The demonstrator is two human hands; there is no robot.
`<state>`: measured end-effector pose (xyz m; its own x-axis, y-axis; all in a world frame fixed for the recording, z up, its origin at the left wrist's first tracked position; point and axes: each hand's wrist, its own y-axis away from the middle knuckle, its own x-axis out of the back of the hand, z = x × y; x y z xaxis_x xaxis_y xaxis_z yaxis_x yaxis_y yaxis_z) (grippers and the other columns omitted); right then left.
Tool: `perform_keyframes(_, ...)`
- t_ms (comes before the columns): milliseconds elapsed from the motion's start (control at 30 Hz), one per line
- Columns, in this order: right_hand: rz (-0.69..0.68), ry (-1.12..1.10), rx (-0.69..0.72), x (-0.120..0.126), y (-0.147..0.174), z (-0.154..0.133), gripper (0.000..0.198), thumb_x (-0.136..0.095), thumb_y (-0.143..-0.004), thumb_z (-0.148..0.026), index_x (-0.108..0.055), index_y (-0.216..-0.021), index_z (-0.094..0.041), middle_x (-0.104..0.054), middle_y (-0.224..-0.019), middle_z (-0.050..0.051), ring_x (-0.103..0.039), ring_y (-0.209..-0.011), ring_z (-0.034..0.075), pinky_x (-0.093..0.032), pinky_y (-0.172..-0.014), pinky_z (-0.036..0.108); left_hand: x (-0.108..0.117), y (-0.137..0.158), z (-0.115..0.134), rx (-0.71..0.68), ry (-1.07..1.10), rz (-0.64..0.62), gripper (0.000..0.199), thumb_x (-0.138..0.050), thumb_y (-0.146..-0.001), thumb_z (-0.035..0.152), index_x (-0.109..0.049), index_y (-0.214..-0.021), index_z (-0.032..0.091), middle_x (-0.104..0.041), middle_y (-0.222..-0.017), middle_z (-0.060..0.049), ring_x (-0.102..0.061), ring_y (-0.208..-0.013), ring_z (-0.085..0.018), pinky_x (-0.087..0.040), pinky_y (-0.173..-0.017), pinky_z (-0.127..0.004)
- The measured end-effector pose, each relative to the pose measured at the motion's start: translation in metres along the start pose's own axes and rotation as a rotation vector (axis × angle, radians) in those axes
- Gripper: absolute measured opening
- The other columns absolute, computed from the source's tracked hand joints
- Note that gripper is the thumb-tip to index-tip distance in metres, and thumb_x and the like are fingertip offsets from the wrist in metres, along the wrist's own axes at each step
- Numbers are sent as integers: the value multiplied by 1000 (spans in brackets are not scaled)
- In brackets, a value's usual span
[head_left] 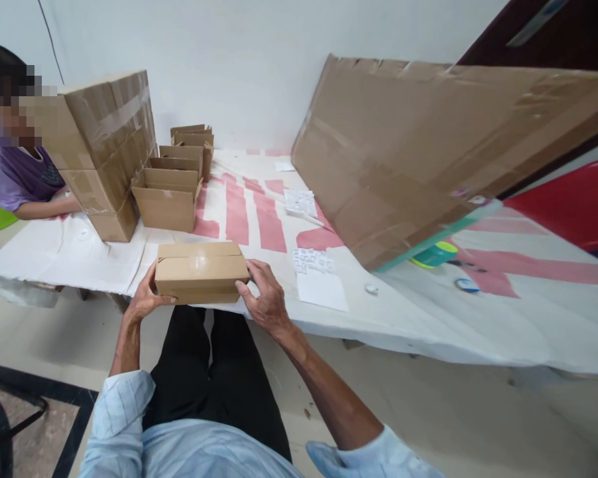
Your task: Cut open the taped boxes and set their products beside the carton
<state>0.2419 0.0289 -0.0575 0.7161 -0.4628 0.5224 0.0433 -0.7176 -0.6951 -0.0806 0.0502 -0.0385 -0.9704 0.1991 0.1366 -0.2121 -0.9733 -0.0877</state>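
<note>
Table: runs across the view, draped in white cloth with reddish patches.
Big carton: sits right of center, with clear tape strips on the face.
Box stack: stands at left, packed tight, taped over visible seams. Looks like the finished portion.
Co-worker: leans in at far left in purple, forearm on the table, partly hidden by the stack.
Open boxes: stand in a row just right of the stack, flaps raised. Not yet closed, so count as the remaining portion. Cannot see inside.
Held box: at the near table edge, between both hands, top flaps folded down. Shows a pale patch mid-top, maybe tape, maybe glare; cannot tell if sealed. Judged further along than the open row.
Left hand: curled round the left end, thumb along the near face, gripping.
Right hand: bent at the right end, thumb by the near corner, bracing or gripping.
Sticker sheets: lie right of the held box, apart from it, white with small printed marks.
Blue-white roll: lies well off to the right, untouched. Looks like tape.
</note>
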Motion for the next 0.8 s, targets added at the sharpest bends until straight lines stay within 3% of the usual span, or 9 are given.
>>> perform_keyframes(267,-50,-127,-90,-1,-4,3,48,-57,-103,-38,-59,-149,-22,-68,-136,17,-67,-124,31,-60,-104,49,1,-2,7,17,-48,-5,130,-102,-55,45,-40,-166,18,-56,-160,-20,-53,-148,-44,-49,-121,-50)
perform_keyframes(400,-70,-246,-217,-5,-3,5,53,-56,-103,-43,-57,-153,-22,-70,-135,16,-70,-113,28,-64,-91,44,-1,-3,5,7,-61,5,129,-102,-56,40,-39,-167,19,-55,-162,-19,-51,-149,-42,-48,-121,-49)
perform_keyframes(533,-47,-307,-342,-7,-14,15,58,-57,-102,-50,-60,-151,-20,-71,-135,17,-70,-108,28,-63,-89,45,-6,-9,2,-1,-38,61,124,-100,-59,39,-41,-166,23,-56,-160,-19,-50,-150,-43,-55,-112,-51)
perform_keyframes(667,-60,-341,-395,-8,-36,26,60,-57,-99,-59,-66,-143,-20,-76,-125,15,-70,-99,27,-62,-87,45,-14,-18,4,4,41,142,112,-98,-62,44,-50,-160,18,-62,-152,-20,-53,-146,-43,-59,-104,-50)
perform_keyframes(800,-71,-326,-395,-13,-60,29,56,-55,-97,-63,-72,-123,-17,-77,-112,14,-69,-92,26,-59,-86,42,-19,-28,10,21,54,223,99,-94,-67,52,-60,-152,15,-73,-139,-18,-63,-136,-41,-56,-110,-51)
